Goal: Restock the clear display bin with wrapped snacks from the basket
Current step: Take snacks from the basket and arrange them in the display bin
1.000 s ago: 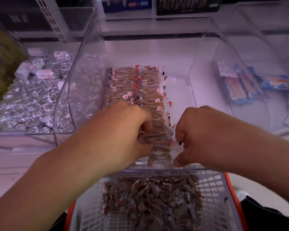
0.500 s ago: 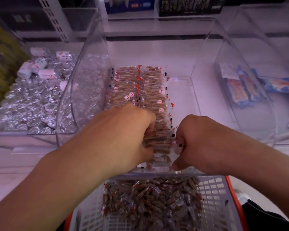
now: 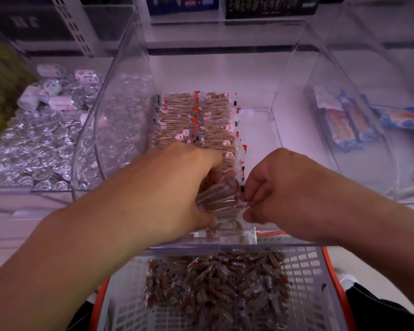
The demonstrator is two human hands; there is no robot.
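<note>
— Where's the clear display bin (image 3: 294, 75)?
— Frame centre, two neat rows of wrapped snacks (image 3: 198, 118) along its left side.
— And the basket (image 3: 306, 278)?
— Bottom centre, white lattice with orange rim, loosely heaped with snacks.

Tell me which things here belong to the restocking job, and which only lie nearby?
Job: clear display bin; wrapped snacks; basket; left hand and right hand, both gripping a snack bundle.
Nearby: silver foil sweets; blue packets.

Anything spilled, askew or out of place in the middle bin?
Nothing spilled. The wrapped snacks lie in two neat rows in the clear display bin; only the tilted bundle between left hand and right hand sits askew.
</note>
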